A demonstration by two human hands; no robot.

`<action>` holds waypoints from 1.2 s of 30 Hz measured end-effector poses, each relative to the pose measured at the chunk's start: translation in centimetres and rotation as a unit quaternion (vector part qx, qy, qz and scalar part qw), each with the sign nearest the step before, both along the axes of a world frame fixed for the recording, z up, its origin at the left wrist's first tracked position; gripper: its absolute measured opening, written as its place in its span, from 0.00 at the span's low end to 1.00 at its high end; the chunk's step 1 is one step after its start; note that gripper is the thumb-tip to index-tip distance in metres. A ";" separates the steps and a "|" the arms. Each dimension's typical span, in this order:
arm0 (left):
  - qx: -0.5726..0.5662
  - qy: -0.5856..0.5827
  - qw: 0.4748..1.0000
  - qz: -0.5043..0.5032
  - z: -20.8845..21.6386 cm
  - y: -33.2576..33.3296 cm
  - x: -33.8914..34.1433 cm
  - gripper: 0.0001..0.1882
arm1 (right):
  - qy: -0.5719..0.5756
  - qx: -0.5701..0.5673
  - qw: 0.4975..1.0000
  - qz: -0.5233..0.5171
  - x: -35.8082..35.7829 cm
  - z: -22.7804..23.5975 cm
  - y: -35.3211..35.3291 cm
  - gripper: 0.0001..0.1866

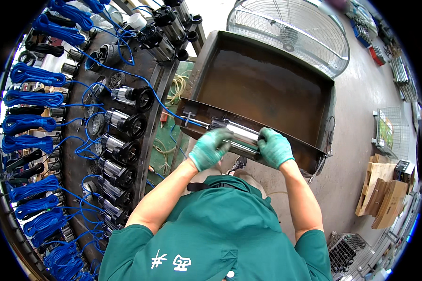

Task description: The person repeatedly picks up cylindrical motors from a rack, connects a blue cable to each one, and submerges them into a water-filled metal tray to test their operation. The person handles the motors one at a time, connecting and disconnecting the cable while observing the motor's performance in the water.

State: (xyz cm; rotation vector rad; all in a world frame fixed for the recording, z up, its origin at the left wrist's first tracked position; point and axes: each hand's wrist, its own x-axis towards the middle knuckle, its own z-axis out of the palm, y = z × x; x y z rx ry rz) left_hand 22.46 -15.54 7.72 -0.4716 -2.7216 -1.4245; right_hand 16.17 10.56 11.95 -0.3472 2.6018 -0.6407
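A shiny steel cylindrical pump lies across the narrow front trough of a dark metal tank. From its left end a blue cable runs away to the bench. My right hand, in a green glove, is closed around the pump's right end. My left hand, gloved the same, has its fingers curled at the pump's left part, slightly blurred. The undersides of both grips are hidden. Just left of the pump, a small metal clamp sits at the trough's left end.
Brownish water fills the tank behind the trough. A large caged fan stands beyond it. On the left bench, several similar pumps stand in a row beside coiled blue cables. Cardboard leans at the right.
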 end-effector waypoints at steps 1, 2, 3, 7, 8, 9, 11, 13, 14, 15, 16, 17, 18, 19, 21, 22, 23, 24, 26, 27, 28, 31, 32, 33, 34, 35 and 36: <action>0.054 0.060 0.995 0.055 0.1 -1.1 -0.3 0.14 | -0.010 -0.012 1.000 -0.010 -0.3 0.2 0.5 0.09; 0.086 0.073 0.986 0.119 1.7 -2.1 -1.3 0.13 | -0.022 -0.029 0.999 -0.029 -0.3 0.9 1.4 0.11; 0.123 0.050 0.977 0.168 2.8 -3.5 -2.2 0.11 | -0.023 -0.047 0.998 -0.034 -0.3 1.3 2.7 0.10; 0.149 -0.030 0.969 0.193 1.7 -9.2 -6.3 0.21 | -0.028 -0.167 0.981 -0.094 0.1 3.9 8.0 0.10; 0.095 -0.055 0.985 0.136 -1.9 -11.2 -7.3 0.22 | -0.021 -0.194 0.975 -0.103 0.0 4.9 8.9 0.10; 0.040 -0.082 0.993 0.075 -4.6 -12.8 -7.9 0.22 | -0.015 -0.221 0.968 -0.115 -0.2 6.0 9.7 0.10; -0.308 -0.087 0.941 -0.108 -1.5 -12.5 -9.8 0.21 | -0.002 -0.227 0.959 -0.169 -0.2 7.4 11.7 0.10; -0.323 -0.191 0.921 -0.102 0.5 -11.9 -10.8 0.18 | -0.021 -0.201 0.951 -0.235 -0.8 7.8 13.6 0.10; -0.319 -0.166 0.929 -0.084 1.2 -12.2 -11.0 0.18 | 0.008 -0.187 0.955 -0.230 -1.3 7.3 14.7 0.12; -0.314 -0.141 0.937 -0.066 1.4 -12.6 -11.3 0.18 | 0.013 -0.157 0.957 -0.245 -1.9 7.4 14.9 0.12; -0.329 -0.109 0.936 -0.064 1.5 -12.7 -11.7 0.17 | 0.027 -0.117 0.962 -0.244 -2.8 7.1 15.3 0.11; -0.345 -0.077 0.934 -0.060 1.4 -12.9 -12.2 0.16 | 0.039 -0.079 0.967 -0.240 -4.0 6.4 15.6 0.09; -0.340 -0.019 0.938 -0.063 0.5 -13.0 -12.6 0.15 | 0.064 -0.022 0.976 -0.205 -5.3 5.9 15.4 0.08; -0.342 0.010 0.937 -0.068 -0.5 -12.6 -13.1 0.12 | 0.088 0.036 0.981 -0.168 -6.6 5.5 14.9 0.07; -0.347 0.060 0.931 -0.097 -1.1 -10.3 -14.3 0.11 | 0.079 0.144 0.977 -0.140 -9.4 3.7 13.7 0.10; -0.375 0.050 0.918 -0.117 -1.8 -9.3 -14.9 0.12 | 0.054 0.167 0.977 -0.121 -10.7 3.3 12.4 0.12; -0.376 0.056 0.916 -0.128 -2.7 -8.5 -15.4 0.13 | 0.032 0.202 0.972 -0.118 -11.9 2.2 11.4 0.13; -0.376 0.054 0.916 -0.130 -3.6 -7.9 -16.0 0.15 | 0.018 0.221 0.970 -0.103 -12.9 1.3 10.6 0.14; -0.371 0.042 0.919 -0.124 -5.2 -7.0 -17.0 0.17 | 0.000 0.247 0.964 -0.094 -14.4 -0.9 9.6 0.15; -0.368 0.030 0.922 -0.114 -5.9 -6.8 -17.3 0.18 | -0.012 0.252 0.963 -0.089 -15.2 -1.9 8.9 0.15; -0.364 0.018 0.925 -0.103 -6.6 -6.6 -17.5 0.20 | -0.014 0.261 0.962 -0.082 -15.7 -2.7 8.2 0.15; -0.357 0.024 0.930 -0.087 -8.3 -5.9 -17.9 0.20 | -0.037 0.272 0.959 -0.070 -17.2 -5.5 6.5 0.15; -0.341 0.003 0.937 -0.070 -8.5 -5.8 -18.0 0.20 | -0.040 0.271 0.959 -0.068 -17.5 -6.3 5.9 0.16; -0.325 -0.018 0.944 -0.053 -8.6 -5.9 -18.1 0.20 | -0.043 0.270 0.960 -0.065 -17.7 -7.1 5.5 0.16; -0.309 -0.039 0.950 -0.036 -8.8 -5.9 -18.2 0.20 | -0.024 0.255 0.965 -0.061 -17.9 -8.2 5.3 0.17; -0.310 -0.058 0.949 -0.021 -8.9 -5.7 -18.3 0.20 | -0.011 0.250 0.967 -0.058 -18.1 -9.7 5.4 0.16; -0.313 -0.071 0.947 -0.008 -8.8 -5.5 -18.5 0.21 | 0.003 0.246 0.967 -0.058 -18.0 -10.8 5.5 0.16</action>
